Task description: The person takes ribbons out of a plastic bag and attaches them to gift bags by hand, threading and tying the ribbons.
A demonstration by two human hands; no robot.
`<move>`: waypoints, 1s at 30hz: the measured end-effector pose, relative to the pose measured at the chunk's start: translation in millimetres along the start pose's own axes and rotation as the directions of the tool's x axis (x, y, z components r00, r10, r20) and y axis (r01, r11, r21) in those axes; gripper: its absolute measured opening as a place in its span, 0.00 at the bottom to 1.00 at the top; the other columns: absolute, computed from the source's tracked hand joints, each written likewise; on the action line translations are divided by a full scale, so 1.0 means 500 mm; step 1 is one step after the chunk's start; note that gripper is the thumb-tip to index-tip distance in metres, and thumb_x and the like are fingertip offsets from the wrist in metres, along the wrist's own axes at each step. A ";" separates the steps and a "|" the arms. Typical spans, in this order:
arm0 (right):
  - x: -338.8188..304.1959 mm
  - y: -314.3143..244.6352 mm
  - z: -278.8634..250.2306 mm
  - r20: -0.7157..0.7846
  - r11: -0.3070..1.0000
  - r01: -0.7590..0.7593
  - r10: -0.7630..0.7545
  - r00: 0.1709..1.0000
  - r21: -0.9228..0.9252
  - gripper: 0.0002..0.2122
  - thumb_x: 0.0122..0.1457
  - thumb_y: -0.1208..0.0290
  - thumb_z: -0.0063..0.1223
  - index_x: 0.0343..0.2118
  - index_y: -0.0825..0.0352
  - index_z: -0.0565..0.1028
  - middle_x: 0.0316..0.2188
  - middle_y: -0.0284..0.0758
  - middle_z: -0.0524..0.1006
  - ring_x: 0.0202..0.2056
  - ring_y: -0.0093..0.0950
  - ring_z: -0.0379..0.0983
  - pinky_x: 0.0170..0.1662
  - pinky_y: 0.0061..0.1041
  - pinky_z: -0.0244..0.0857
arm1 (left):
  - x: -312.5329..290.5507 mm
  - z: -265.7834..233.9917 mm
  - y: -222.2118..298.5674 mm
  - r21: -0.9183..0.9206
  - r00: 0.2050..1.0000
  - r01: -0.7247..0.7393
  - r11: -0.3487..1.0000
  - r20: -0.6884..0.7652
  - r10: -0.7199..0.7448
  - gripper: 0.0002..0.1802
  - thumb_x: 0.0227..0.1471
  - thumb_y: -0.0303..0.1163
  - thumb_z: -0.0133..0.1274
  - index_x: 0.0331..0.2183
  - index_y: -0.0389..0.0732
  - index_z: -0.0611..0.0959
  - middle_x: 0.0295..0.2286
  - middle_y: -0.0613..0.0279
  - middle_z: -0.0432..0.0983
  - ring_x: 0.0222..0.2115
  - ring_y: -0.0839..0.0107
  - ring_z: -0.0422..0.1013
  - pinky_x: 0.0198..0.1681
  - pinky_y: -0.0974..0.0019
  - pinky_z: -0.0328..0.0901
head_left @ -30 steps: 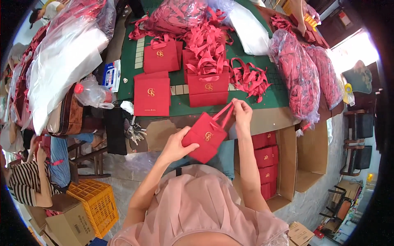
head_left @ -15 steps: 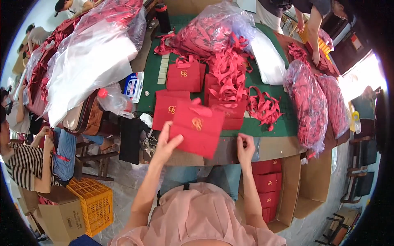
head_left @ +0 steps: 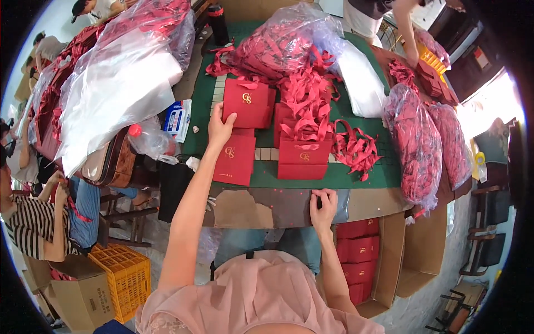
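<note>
My left hand (head_left: 221,127) grips a red paper gift bag (head_left: 236,107) with gold lettering by its left edge. This bag lies over other red bags at the back left of the green mat, its ribbon handle folded at the top. Nearer me, another flat red bag (head_left: 233,161) lies below my left wrist. My right hand (head_left: 324,209) rests at the table's front edge with fingers curled in, and nothing shows in them. Beyond it stands a row of red bags (head_left: 303,161) with ribbon handles heaped over them. A loose tangle of red ribbons (head_left: 356,146) lies to their right.
Plastic sacks of red ribboned goods (head_left: 414,145) sit at the right and back. Clear plastic sheeting (head_left: 119,92), a bottle (head_left: 150,139) and a dark tumbler (head_left: 218,25) are at the left. Below the table, an open carton (head_left: 384,261) holds red bags. Co-workers sit and stand around.
My left hand has carried the red gift bag away from me and slightly left, onto the back-left bags. My right hand has shifted slightly left and nearer me.
</note>
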State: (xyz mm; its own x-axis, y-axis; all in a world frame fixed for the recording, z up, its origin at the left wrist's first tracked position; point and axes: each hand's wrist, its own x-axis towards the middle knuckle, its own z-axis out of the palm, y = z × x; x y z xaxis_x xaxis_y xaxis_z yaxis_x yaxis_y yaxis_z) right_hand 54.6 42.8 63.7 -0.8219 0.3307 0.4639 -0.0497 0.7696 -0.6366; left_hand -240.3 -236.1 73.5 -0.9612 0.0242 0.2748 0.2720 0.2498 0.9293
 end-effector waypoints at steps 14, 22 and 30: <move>0.063 0.010 -0.047 -0.068 0.997 -0.067 0.070 0.995 0.046 0.09 0.56 0.81 0.55 0.40 0.67 0.77 0.38 0.40 0.74 0.41 0.40 0.71 0.44 0.34 0.66 | -0.177 -0.055 0.085 0.707 0.944 -0.327 0.627 0.219 0.245 0.20 0.55 0.38 0.55 0.49 0.44 0.78 0.48 0.57 0.71 0.52 0.54 0.63 0.55 0.49 0.55; 0.187 0.150 -0.022 -0.118 0.840 -0.017 -0.055 0.992 -0.542 0.20 0.57 0.71 0.54 0.55 0.61 0.71 0.51 0.46 0.69 0.53 0.48 0.63 0.54 0.47 0.61 | -0.230 -0.053 0.100 0.685 0.925 -0.367 0.630 0.343 0.165 0.39 0.46 0.44 0.61 0.59 0.43 0.70 0.59 0.54 0.62 0.57 0.47 0.55 0.59 0.45 0.51; 0.104 0.125 -0.034 -0.085 0.907 -0.030 -0.006 0.996 -0.420 0.07 0.55 0.72 0.58 0.37 0.61 0.75 0.39 0.38 0.73 0.42 0.42 0.68 0.42 0.40 0.64 | -0.318 -0.042 0.135 0.666 0.935 -0.334 0.667 0.326 0.142 0.30 0.42 0.42 0.65 0.48 0.44 0.77 0.44 0.52 0.68 0.49 0.51 0.61 0.54 0.47 0.54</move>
State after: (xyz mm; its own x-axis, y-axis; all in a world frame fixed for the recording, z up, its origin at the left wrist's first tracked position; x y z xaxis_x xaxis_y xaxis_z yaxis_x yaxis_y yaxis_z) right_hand 18.3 117.3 58.6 -0.7700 0.3712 0.5189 0.2180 0.9175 -0.3328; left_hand -68.1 -243.3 97.6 -0.8748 0.3737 0.3083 0.4715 0.8032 0.3642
